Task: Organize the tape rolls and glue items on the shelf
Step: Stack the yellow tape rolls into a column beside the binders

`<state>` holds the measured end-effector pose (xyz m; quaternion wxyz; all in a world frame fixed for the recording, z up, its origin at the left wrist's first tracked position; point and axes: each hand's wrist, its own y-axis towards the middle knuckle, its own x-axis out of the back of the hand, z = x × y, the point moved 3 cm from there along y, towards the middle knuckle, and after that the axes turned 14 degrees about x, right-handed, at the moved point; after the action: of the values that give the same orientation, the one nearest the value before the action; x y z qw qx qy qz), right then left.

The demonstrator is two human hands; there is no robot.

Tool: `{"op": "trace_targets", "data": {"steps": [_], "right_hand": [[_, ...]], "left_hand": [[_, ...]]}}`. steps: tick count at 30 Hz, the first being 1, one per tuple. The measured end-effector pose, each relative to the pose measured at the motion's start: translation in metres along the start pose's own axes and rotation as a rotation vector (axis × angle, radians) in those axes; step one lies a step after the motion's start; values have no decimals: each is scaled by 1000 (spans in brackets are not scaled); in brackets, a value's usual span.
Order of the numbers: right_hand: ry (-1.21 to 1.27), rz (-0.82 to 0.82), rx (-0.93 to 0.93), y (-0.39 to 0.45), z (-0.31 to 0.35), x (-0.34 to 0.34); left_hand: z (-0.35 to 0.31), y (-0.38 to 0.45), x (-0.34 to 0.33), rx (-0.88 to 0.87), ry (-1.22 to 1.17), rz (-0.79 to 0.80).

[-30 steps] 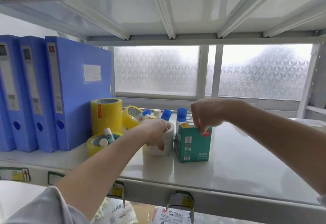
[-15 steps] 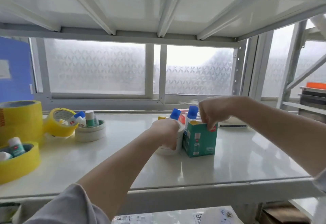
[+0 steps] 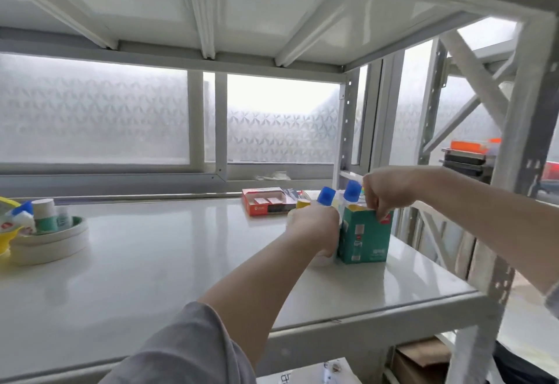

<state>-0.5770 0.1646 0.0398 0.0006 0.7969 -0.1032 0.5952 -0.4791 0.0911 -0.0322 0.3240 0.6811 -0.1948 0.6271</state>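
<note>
Both hands are closed on their loads. Your right hand [image 3: 390, 193] pinches the top edge of the green glue box [image 3: 364, 236], fingers curled over its open rim. Your left hand [image 3: 316, 230] wraps round a pale tape roll [image 3: 325, 258], which it hides almost entirely; only a sliver shows below the knuckles, so how the fingers sit inside it cannot be told.

Box and roll stand side by side, touching or nearly so, on the shelf [image 3: 181, 262] toward its right end. The box stands upright, long axis vertical. Two blue-capped glue bottles [image 3: 326, 196] rise just behind your left hand, apparently standing in the roll's core, though the hand covers their bases.

The relation that matters: the shelf's right post [image 3: 344, 129] and edge lie just beyond the box, while the remaining stock sits well apart at the far left. There, a stack of white tape rolls [image 3: 51, 243] holds small glue items, beside a yellow tape roll [image 3: 4, 232] cut off by the frame edge. An orange-red carton [image 3: 264, 203] lies flat near the back, just behind your left hand.

Judged from the layout, both loads are being placed at the right end. Your right hand is nearer the edge, so it governs how close the box may go. Keep the box upright so it does not tip.
</note>
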Motion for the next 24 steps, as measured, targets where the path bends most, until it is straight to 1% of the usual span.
{"op": "trace_targets", "data": {"steps": [5, 9, 14, 17, 20, 24], "right_hand": [[5, -24, -12, -6, -19, -8], [13, -29, -28, -6, -19, -8], [-54, -4, -45, -8, -8, 0], [-39, -36, -77, -12, 1, 15], [5, -50, -73, -9, 20, 35], [30, -70, -21, 4, 63, 58]], "left_hand": [[-23, 6, 1, 10, -2, 17], [-24, 5, 1, 9, 12, 25], [-20, 2, 8, 5, -33, 56], [-15, -2, 28, -14, -86, -11], [2, -8, 51, -35, -133, -71], [51, -22, 72, 15, -109, 1]]}}
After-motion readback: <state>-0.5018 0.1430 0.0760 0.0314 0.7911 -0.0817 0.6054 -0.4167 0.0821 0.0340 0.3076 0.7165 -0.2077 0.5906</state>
